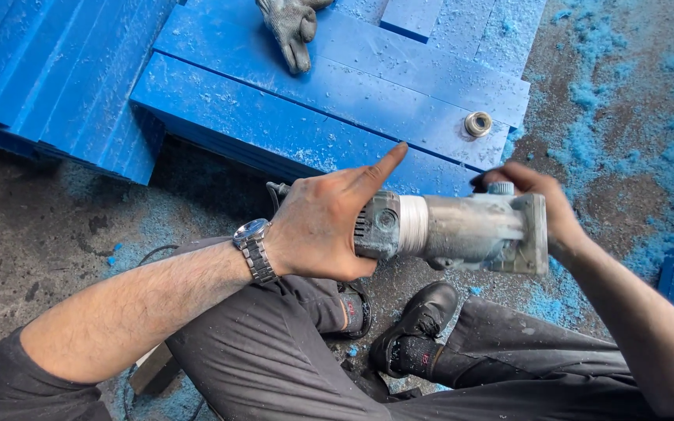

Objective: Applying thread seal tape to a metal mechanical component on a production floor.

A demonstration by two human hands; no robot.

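Head view: a seated person held a grey power tool (pixel 450 232) over the lap.
Tool location: between both hands, just below the blue slabs (pixel 329 101).
Handling: judged heavy, rigid, dusty; best gripped around the motor body.
Left hand (pixel 323 226): wrapped on the tool's rear end, forefinger extended, wristwatch (pixel 255 248) behind it.
Right hand (pixel 536 204): blurred at the tool's front; grip cannot be told.
Beyond hands: metal ring (pixel 477 124), grey glove (pixel 292 30).

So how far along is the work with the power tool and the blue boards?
Done: cutting, judging by blue shavings on the floor and stacked blue boards. In hand: left hand grips the power tool; right hand works its head. Left: the metal ring lies loose on a board.
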